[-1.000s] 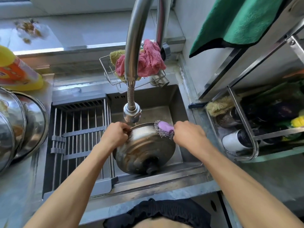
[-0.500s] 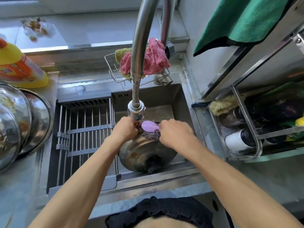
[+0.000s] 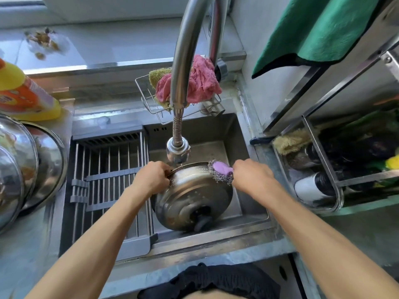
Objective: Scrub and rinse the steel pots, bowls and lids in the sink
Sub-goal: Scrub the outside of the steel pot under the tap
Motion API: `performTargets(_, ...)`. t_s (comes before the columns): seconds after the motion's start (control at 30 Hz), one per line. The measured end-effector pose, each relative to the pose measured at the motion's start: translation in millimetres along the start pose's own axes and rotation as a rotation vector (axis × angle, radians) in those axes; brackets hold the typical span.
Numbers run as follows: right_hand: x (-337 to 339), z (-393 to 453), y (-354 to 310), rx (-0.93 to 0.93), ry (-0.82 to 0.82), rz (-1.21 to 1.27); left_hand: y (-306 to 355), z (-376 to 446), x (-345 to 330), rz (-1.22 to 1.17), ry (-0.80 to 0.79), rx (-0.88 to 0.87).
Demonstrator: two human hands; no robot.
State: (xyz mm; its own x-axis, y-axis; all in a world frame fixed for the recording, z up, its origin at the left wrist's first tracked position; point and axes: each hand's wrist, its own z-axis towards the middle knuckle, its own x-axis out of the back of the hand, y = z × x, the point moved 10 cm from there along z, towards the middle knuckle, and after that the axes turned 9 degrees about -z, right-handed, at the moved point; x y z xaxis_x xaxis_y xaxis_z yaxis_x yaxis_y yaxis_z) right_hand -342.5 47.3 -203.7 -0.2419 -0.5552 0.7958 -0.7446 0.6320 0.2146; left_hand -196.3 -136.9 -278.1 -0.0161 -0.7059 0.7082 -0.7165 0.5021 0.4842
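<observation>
Steel sink [image 3: 248,130] with a grey slatted drain rack [image 3: 108,180] over the left half, gooseneck faucet [image 3: 183,72] hanging right above the action, pink rag [image 3: 203,80] stuffed in the wire caddy behind it, stacked steel lids [image 3: 26,165] on the counter off to the left by a yellow soap bottle [image 3: 23,93]. Steel lid [image 3: 192,197] tipped up on edge in the right basin, dark knob facing the camera, just under the spray head. Left hand [image 3: 151,178] curled round the lid's far-left rim, right hand [image 3: 250,175] gripping the purple handle of a wire scrubber [image 3: 220,172] pressed on the top-right rim.
</observation>
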Motion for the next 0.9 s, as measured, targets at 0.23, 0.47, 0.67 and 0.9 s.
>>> performTargets(0.23, 5, 5, -21, 0.064, 0.019, 0.055, 0, 5, 0, -0.089, 0.047, -0.002)
performTargets(0.47, 14, 4, -48, 0.126, 0.071, 0.041, 23, 18, -10, -0.157, 0.022, -0.046)
performTargets(0.67, -7, 9, -2, -0.02, 0.045, -0.042, -2, 6, -2, -0.099, -0.013, 0.038)
performTargets(0.9, -10, 3, -20, 0.002, 0.16, 0.238, 2, 8, -27, -0.656, 0.05, 0.168)
